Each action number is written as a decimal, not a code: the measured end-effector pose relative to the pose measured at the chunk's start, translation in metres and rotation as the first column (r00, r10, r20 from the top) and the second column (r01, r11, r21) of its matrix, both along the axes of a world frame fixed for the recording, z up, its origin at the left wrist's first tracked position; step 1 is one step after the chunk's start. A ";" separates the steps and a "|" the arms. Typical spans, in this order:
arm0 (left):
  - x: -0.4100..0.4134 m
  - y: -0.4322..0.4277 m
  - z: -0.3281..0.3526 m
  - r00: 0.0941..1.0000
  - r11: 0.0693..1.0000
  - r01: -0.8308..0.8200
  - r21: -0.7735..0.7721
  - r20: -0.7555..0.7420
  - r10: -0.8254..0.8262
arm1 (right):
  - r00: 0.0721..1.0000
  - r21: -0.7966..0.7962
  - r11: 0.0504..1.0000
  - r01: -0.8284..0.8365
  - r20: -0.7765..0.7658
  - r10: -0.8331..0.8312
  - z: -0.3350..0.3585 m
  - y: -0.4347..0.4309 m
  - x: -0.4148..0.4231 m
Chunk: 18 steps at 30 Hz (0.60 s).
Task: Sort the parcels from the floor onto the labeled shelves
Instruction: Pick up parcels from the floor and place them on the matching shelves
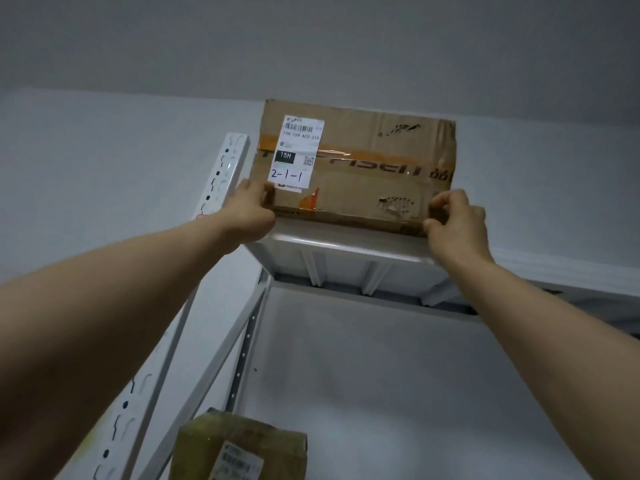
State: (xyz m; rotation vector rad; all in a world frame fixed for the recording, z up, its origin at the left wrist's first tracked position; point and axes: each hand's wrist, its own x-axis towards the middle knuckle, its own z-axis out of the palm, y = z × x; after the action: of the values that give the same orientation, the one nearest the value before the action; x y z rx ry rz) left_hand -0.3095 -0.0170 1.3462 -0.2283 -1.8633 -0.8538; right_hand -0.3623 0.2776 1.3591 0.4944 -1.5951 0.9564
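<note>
Both forearms fill the lower corners, reaching up and away from the camera. Left hand [250, 211] grips the lower-left corner of the box [363, 188], fingers curled round its left edge just under the label [299, 154]. Right hand [457, 220] pinches the lower-right corner, thumb below, fingertips curled on the front face. Hands well apart, one at each end of the box's bottom edge.

Box: brown cardboard, scuffed, torn patches on the right side, orange tape [374, 154] running across the front. Bottom edge rests on the front lip of the top shelf [346, 249]; broad face turned toward the camera. Whether it stands upright or leans back: cannot tell. Label white, on the left part of the face: barcode, black block "15H", handwritten "2-1-1" in blue.

Shelf white metal, seen from beneath, ribs showing on its underside. Slotted white post [225, 168] rises at left, just beside the left hand. Second parcel [242, 448], brownish with a printed sticker, sits lower in the rack at the bottom edge of view. Grey-white wall [86, 168] behind.
</note>
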 end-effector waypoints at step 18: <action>-0.049 -0.015 0.006 0.933 0.934 -0.321 -0.159 0.116 0.341 | 0.971 0.149 0.987 0.053 0.221 -0.086 0.037 -0.028 -0.064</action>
State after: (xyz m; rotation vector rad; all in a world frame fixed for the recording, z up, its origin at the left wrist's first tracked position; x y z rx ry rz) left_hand -0.3582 -0.0321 1.3526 0.0670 -2.0226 -0.5195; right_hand -0.4263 0.2493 1.3956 0.4349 -1.8844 0.8741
